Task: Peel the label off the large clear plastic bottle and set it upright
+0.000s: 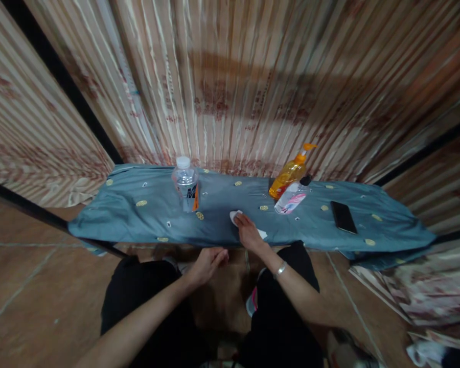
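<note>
My right hand (248, 233) presses a white tissue (233, 216) onto the blue cloth, its fingers closed over it. Part of the tissue sticks out on both sides of the hand. At the table's front edge, my left hand (210, 261) hovers low with its fingers curled together and nothing visible in them. A clear plastic bottle (186, 190) with a white cap and an orange-black label stands left of the tissue. To the right are an orange pump bottle (288, 176) and, in front of it, a clear bottle (291, 197) with a black top and pink label.
A blue patterned cloth (115, 209) covers the narrow table. On its right part lies a black phone (343, 217). Striped curtains (222, 92) hang behind and at both sides, with dark frame poles (65, 82). My knees are under the table's front edge.
</note>
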